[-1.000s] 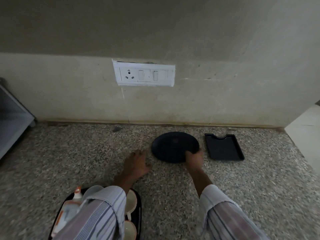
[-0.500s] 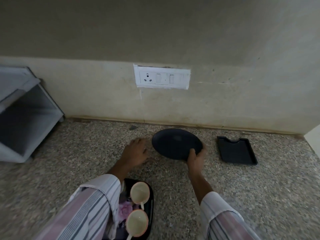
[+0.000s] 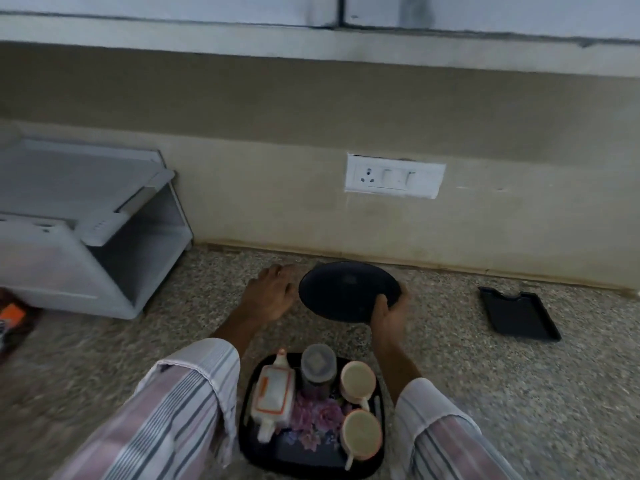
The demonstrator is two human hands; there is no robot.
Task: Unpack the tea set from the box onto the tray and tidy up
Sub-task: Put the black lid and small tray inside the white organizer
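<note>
Between the forearms, the tray was cut off below. Right hand pinched the plate; left hand lay spread beside it.

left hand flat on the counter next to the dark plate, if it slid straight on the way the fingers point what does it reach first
The left hand points toward the back wall. The speckled counter ahead looks free, so it would probably meet the wall's base first, passing left of the dark plate. Depth is hard to judge.

Nothing readable here tbh. The orange-and-black packet at the left edge has print on it (way too blurry to make out).
</note>
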